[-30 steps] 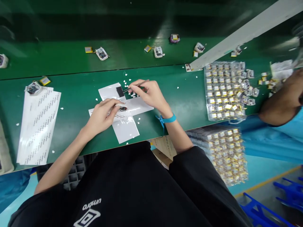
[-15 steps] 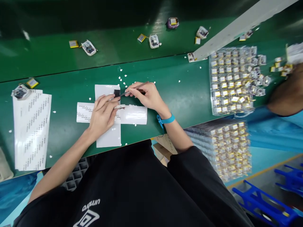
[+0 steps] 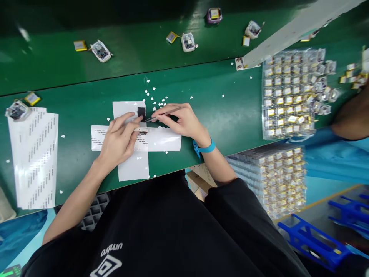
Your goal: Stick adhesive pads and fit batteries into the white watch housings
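Well, closest to me the right hand (image 3: 184,125) has its grip clenched on fine tweezers (image 3: 165,114), tips just beside a black patch (image 3: 141,114) on the white paper sheets (image 3: 128,109). The left hand (image 3: 118,140) curls next to a small dark part (image 3: 142,133) — that grip I cannot tell. Farther off, on the green worktop (image 3: 207,92), lies a plastic tray of small batteries (image 3: 288,92).

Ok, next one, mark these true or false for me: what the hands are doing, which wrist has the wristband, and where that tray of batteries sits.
The right hand holds tweezers. True.
The blue wristband is on the left wrist. False: it is on the right wrist.
The left hand rests on crossed white sheets. True.
The clear tray of batteries lies left of the hands. False: it lies to their right.
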A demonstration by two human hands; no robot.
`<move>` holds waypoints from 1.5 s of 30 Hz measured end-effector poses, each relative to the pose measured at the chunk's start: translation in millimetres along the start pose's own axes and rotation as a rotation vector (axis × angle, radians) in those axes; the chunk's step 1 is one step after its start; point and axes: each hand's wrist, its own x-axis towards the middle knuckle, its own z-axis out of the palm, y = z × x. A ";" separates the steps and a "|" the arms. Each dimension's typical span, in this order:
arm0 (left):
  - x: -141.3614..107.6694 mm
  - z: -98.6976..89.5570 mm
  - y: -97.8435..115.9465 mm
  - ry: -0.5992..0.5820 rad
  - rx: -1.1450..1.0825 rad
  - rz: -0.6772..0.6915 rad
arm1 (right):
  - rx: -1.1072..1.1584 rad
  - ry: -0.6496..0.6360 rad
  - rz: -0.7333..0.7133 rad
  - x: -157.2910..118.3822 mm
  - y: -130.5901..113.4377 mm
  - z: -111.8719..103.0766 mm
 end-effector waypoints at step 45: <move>5.4 -34.3 39.6 0.303 -0.524 -0.196 | 0.071 0.530 0.127 -30.7 -48.7 -0.6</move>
